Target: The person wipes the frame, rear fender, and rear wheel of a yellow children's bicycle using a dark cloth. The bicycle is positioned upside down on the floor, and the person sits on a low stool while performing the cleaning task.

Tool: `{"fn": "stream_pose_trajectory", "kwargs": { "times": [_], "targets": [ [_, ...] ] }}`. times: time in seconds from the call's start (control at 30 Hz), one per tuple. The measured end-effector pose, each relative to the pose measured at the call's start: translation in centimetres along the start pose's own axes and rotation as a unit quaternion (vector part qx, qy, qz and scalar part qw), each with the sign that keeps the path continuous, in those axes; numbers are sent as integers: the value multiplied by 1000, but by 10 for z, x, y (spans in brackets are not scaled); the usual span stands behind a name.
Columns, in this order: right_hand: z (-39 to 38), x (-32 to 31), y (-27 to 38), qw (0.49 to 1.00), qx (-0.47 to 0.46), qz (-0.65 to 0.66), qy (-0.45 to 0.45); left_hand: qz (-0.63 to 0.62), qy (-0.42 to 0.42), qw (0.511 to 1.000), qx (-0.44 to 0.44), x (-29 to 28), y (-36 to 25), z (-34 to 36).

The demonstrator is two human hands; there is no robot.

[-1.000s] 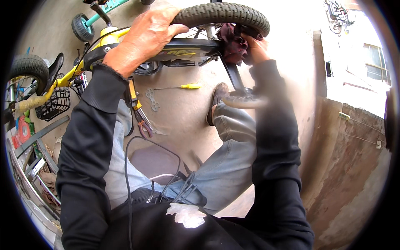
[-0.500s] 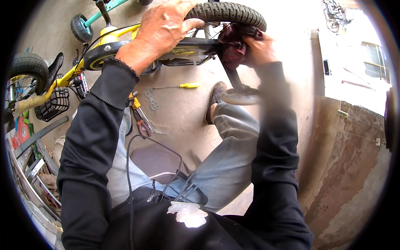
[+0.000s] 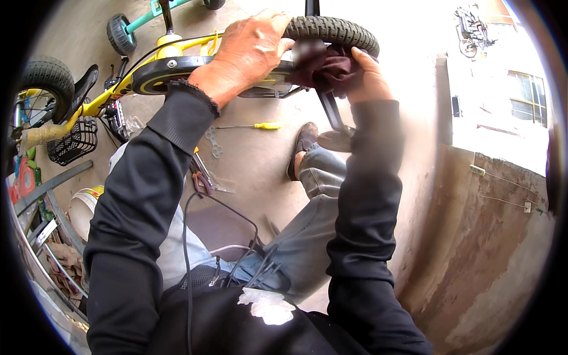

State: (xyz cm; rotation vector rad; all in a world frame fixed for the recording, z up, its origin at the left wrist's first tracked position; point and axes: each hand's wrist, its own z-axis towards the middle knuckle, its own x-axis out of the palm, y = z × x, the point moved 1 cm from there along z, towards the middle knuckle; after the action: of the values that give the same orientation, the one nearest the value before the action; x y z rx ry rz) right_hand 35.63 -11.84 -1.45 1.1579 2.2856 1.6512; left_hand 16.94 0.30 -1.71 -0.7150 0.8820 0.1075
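Note:
A small yellow bicycle (image 3: pixel 192 45) lies across the top of the view, its knobby rear tire (image 3: pixel 334 29) toward the upper middle. My left hand (image 3: pixel 251 50) curls around the tire's left side, thumb bent over its near edge; part of the grip is hidden. In my right hand (image 3: pixel 370 80) is a bunched dark red cloth (image 3: pixel 340 70), pressed against the wheel below the tire. A black chain guard (image 3: pixel 157 77) runs left beneath my left wrist. From beside the cloth a black bracket comes down to a pale training wheel (image 3: pixel 336 141), partly covered by my right sleeve.
On the floor lie a yellow-handled screwdriver (image 3: pixel 267 125), a flat metal wrench (image 3: pixel 213 143) and pliers (image 3: pixel 201 183). A black basket (image 3: pixel 74 142), a white bucket (image 3: pixel 83 210) and metal strips (image 3: pixel 53 188) stand left. A worn wall (image 3: pixel 473 254) rises at right.
My right hand has shifted slightly left and down with the cloth along the wheel. My left hand still holds the tire. The whole view has shifted a little.

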Motion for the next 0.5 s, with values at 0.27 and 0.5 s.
{"fn": "stream_pose_trajectory", "kwargs": {
  "times": [0.27,0.5],
  "targets": [
    [1,12,3,979,6,-188,75,11,-37,999,30,-5,1,0],
    [12,12,-13,794,-132,-593,-30,12,-59,998,19,2,-2,-1]
  ]
}}
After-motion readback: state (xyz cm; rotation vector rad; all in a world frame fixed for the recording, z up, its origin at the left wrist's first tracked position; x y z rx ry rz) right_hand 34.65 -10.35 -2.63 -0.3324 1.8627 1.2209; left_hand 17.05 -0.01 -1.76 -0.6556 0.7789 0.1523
